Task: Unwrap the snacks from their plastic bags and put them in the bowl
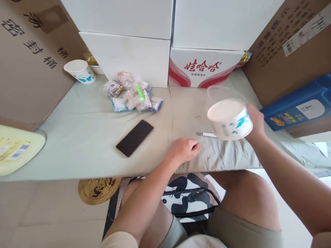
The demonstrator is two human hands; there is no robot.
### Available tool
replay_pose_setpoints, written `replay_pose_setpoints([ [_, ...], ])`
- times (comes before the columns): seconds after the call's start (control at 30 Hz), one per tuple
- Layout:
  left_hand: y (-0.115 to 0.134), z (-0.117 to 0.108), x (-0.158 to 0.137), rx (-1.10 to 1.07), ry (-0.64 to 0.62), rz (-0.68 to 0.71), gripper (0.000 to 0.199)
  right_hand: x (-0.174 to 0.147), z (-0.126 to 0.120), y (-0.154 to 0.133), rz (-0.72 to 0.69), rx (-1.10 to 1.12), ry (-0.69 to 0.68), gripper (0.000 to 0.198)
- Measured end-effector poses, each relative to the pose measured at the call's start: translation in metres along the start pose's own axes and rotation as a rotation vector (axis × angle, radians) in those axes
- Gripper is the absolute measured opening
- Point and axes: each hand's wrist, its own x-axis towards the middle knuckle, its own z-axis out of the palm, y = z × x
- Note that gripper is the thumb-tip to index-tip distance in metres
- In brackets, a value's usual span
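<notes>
My right hand [255, 120] grips a clear plastic container [216, 93] by its right side, raised above the right part of the table. A white paper cup [230, 117] with blue-green print appears to sit inside it, tilted toward the left; motion blurs both slightly. Resting near the table's front edge is my left hand [184, 150], its fingers curled into a loose fist with nothing showing in it. Just beyond that fist lies a slim white-handled knife [207, 134], partly covered by the container. A dark smartphone [134, 138] lies left of my left hand.
Wrapped snacks [134, 94] are heaped before white boxes [129, 58] at the back. Another paper cup [84, 74] leans at the back left. Cardboard cartons [33, 69] flank the table [77, 137]. A yellow bottle [18, 150] and a blue package [300, 103] lie at the sides.
</notes>
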Motion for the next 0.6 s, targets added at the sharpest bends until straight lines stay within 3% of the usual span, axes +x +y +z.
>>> replay_pose_setpoints([
  [0.13, 0.006, 0.007, 0.013, -0.003, -0.009, 0.031, 0.040, -0.009, -0.003, 0.007, -0.019, -0.044, -0.208, 0.025],
  [0.23, 0.005, 0.010, 0.013, -0.001, -0.029, 0.030, 0.040, -0.015, -0.010, 0.001, -0.091, 0.076, -0.083, 0.019],
  [0.3, 0.003, 0.009, 0.010, 0.007, -0.031, 0.020, 0.040, -0.019, -0.015, -0.009, -0.061, 0.161, 0.038, 0.018],
  [0.4, 0.000, 0.004, 0.004, 0.023, -0.041, 0.024, 0.042, -0.022, -0.015, -0.031, 0.044, 0.241, 0.020, 0.016],
  [0.47, -0.002, 0.001, 0.001, 0.031, -0.052, 0.032, 0.042, -0.019, -0.003, -0.048, 0.066, 0.257, -0.087, 0.019],
  [0.6, -0.003, 0.000, -0.002, 0.025, -0.045, 0.017, 0.041, 0.001, 0.043, -0.076, 0.074, 0.259, -0.265, 0.033],
])
